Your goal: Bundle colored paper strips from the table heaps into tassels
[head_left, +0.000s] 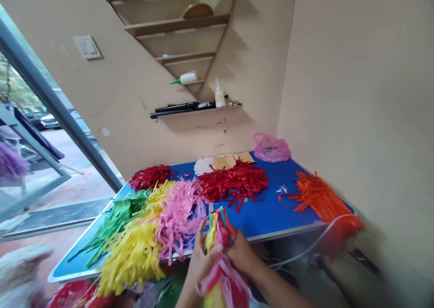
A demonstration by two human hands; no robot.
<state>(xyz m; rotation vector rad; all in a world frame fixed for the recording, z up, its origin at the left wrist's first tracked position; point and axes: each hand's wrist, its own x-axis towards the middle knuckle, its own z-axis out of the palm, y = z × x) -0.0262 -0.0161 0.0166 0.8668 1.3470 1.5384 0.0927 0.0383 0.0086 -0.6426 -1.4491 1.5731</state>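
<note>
Both hands are wrapped round one bundle of fringed strips (pixel 222 272) in pink, red, yellow and a little green, held upright at the near edge of the blue table (pixel 281 217). My left hand (pixel 201 258) closes on it from the left, with the thumb across the front. From the right, my right hand (pixel 240 251) grips the same bundle; some of its fingers are hidden behind the strips. Strip ends stick up above both hands, and the fringe hangs down below them. Close by on the table lies a pile of pink strips (pixel 181 208).
Yellow strips (pixel 135 245), green strips (pixel 118 213), red strips (pixel 233 181) and orange strips (pixel 318 197) lie on the table. A pink plastic bag (pixel 271 147) sits at the back. Above, a wall shelf (pixel 203 109) holds a glue bottle (pixel 219 96). A white cable (pixel 312 242) hangs at right.
</note>
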